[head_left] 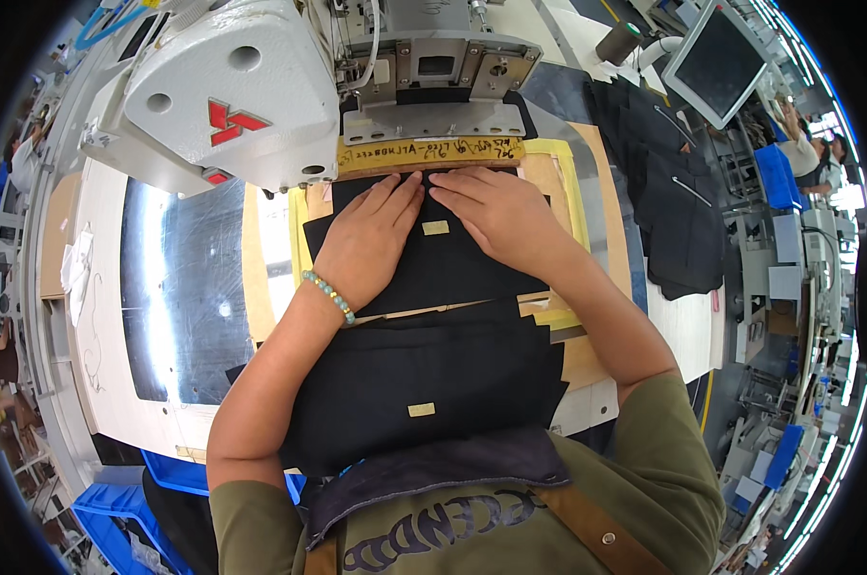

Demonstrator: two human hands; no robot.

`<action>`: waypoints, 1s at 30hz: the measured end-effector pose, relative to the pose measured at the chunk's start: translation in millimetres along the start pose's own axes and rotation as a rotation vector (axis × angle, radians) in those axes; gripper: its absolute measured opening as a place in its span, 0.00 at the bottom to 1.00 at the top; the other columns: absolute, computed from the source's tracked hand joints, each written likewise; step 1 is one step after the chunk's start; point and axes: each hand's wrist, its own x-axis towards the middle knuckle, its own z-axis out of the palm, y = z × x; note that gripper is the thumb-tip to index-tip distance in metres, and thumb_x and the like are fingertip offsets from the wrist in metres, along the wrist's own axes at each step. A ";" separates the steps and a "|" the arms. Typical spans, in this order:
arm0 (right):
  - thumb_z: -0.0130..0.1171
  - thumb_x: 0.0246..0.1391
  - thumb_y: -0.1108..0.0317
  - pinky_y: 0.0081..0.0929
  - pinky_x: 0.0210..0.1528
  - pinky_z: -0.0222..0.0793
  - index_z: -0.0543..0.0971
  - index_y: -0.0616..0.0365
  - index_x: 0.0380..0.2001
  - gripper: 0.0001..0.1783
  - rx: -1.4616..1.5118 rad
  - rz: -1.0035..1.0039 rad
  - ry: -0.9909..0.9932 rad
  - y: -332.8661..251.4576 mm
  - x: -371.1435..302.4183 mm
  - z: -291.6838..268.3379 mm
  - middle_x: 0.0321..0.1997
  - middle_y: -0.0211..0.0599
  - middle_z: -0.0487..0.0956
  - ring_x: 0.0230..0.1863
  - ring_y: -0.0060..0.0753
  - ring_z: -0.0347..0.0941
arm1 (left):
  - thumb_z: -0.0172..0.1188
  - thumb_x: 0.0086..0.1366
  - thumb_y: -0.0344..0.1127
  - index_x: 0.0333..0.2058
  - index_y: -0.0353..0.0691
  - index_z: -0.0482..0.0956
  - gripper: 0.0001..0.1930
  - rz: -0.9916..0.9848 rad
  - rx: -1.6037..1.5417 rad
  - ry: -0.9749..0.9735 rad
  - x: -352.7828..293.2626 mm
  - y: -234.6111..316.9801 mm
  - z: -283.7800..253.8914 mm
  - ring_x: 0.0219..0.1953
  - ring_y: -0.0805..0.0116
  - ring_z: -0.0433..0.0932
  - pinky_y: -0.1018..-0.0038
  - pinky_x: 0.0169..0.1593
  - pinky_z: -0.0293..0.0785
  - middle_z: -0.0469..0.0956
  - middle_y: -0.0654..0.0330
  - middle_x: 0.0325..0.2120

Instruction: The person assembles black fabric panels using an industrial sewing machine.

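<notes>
My left hand (369, 235) and my right hand (503, 218) lie flat, fingers stretched forward, on a black fabric piece (443, 268). Their fingertips come close together at its far edge, beside a yellow-taped bar (428, 153) with handwriting on it. A small yellow sticker (436, 228) shows on the cloth between the hands. Nearer to me lies a second black fabric piece (433, 369), also carrying a yellow sticker (421, 410). A narrow gap with tan board showing separates the two pieces. On my left wrist is a beaded bracelet (328, 295).
A large white sewing machine head (232, 91) stands at far left, its metal clamp (433, 72) beyond my hands. Black pieces with zippers (678, 192) are stacked at right, below a screen (719, 62). Blue bins (117, 517) sit at lower left. Other people work farther off.
</notes>
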 end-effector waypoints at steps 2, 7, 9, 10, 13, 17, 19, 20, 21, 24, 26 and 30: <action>0.66 0.56 0.75 0.36 0.61 0.80 0.85 0.54 0.56 0.23 -0.017 0.007 -0.019 -2.7 0.1 0.4 0.63 0.32 0.84 0.62 0.39 0.80 | 0.61 0.66 0.27 0.64 0.32 0.76 0.27 0.001 -0.001 -0.002 -0.7 -0.6 0.0 0.69 0.54 0.73 0.62 0.71 0.71 0.74 0.53 0.67; 0.65 0.53 0.75 0.34 0.57 0.81 0.86 0.59 0.52 0.21 -0.023 0.000 0.035 -3.9 1.9 3.9 0.59 0.34 0.85 0.60 0.37 0.80 | 0.61 0.66 0.27 0.65 0.32 0.75 0.27 -0.002 -0.019 -0.010 -0.9 -1.6 -1.8 0.69 0.53 0.72 0.62 0.72 0.71 0.74 0.53 0.67; 0.65 0.54 0.75 0.34 0.57 0.81 0.86 0.59 0.51 0.20 -0.002 0.030 0.015 -5.9 3.8 2.4 0.59 0.33 0.85 0.60 0.36 0.80 | 0.63 0.67 0.29 0.65 0.31 0.75 0.27 -0.018 -0.091 -0.029 -2.2 -1.8 -7.8 0.70 0.52 0.71 0.62 0.73 0.69 0.74 0.52 0.68; 0.65 0.55 0.75 0.34 0.57 0.81 0.87 0.58 0.51 0.19 0.020 0.059 -0.005 -6.6 4.8 1.4 0.59 0.33 0.86 0.60 0.36 0.80 | 0.63 0.67 0.29 0.65 0.31 0.75 0.27 -0.019 -0.090 -0.030 -4.6 -1.9 -13.5 0.70 0.52 0.71 0.62 0.73 0.69 0.74 0.52 0.68; 0.65 0.56 0.74 0.33 0.57 0.81 0.87 0.58 0.50 0.18 0.033 0.080 -0.015 -7.8 5.8 0.5 0.60 0.30 0.86 0.61 0.34 0.80 | 0.65 0.69 0.32 0.65 0.31 0.75 0.28 -0.085 -0.079 -0.149 -18.8 1.4 -33.3 0.72 0.51 0.69 0.60 0.73 0.68 0.72 0.51 0.69; 0.65 0.55 0.74 0.33 0.57 0.81 0.87 0.57 0.51 0.19 0.032 0.098 -0.045 -9.5 5.3 -4.1 0.60 0.29 0.85 0.61 0.34 0.80 | 0.65 0.70 0.37 0.66 0.31 0.75 0.28 -0.179 -0.021 -0.222 -40.0 0.0 -43.1 0.74 0.49 0.66 0.59 0.75 0.65 0.70 0.50 0.71; 0.65 0.55 0.75 0.33 0.57 0.81 0.87 0.57 0.52 0.20 0.025 0.105 -0.057 -8.8 4.2 -5.6 0.61 0.29 0.85 0.61 0.33 0.79 | 0.66 0.70 0.38 0.66 0.31 0.74 0.29 -0.196 -0.021 -0.214 -45.5 -2.3 -43.9 0.74 0.49 0.65 0.59 0.75 0.65 0.69 0.50 0.72; 0.65 0.55 0.75 0.33 0.57 0.81 0.87 0.57 0.52 0.20 0.030 0.097 -0.054 -9.7 4.7 -5.2 0.61 0.29 0.85 0.61 0.33 0.79 | 0.66 0.70 0.38 0.66 0.31 0.74 0.29 -0.180 -0.029 -0.211 -46.9 -4.5 -44.3 0.73 0.49 0.66 0.59 0.76 0.65 0.69 0.50 0.71; 0.65 0.55 0.76 0.33 0.57 0.81 0.87 0.57 0.52 0.20 0.032 0.100 -0.058 -9.9 4.2 -5.4 0.61 0.29 0.85 0.61 0.34 0.79 | 0.66 0.70 0.38 0.66 0.31 0.74 0.29 -0.159 -0.041 -0.207 -46.5 -6.0 -44.3 0.73 0.49 0.66 0.59 0.76 0.64 0.69 0.50 0.71; 0.65 0.55 0.76 0.33 0.58 0.81 0.87 0.57 0.53 0.21 0.037 0.099 -0.066 -10.0 4.4 -5.4 0.62 0.30 0.85 0.61 0.34 0.79 | 0.65 0.70 0.37 0.66 0.31 0.75 0.29 -0.147 -0.054 -0.228 -43.3 -9.0 -48.3 0.73 0.48 0.67 0.60 0.76 0.65 0.70 0.49 0.71; 0.65 0.55 0.76 0.34 0.58 0.81 0.87 0.58 0.53 0.21 0.041 0.099 -0.069 -10.2 4.1 -4.6 0.62 0.31 0.85 0.61 0.35 0.79 | 0.65 0.70 0.37 0.65 0.30 0.75 0.28 -0.145 -0.037 -0.238 -43.3 -10.0 -49.6 0.72 0.48 0.68 0.60 0.76 0.65 0.70 0.49 0.71; 0.64 0.56 0.77 0.35 0.58 0.81 0.86 0.56 0.55 0.21 0.039 0.065 -0.083 -9.2 4.0 -1.7 0.65 0.30 0.83 0.63 0.37 0.79 | 0.65 0.70 0.35 0.64 0.30 0.76 0.27 -0.158 -0.011 -0.258 -38.7 -8.3 -53.0 0.71 0.47 0.70 0.60 0.75 0.66 0.71 0.48 0.70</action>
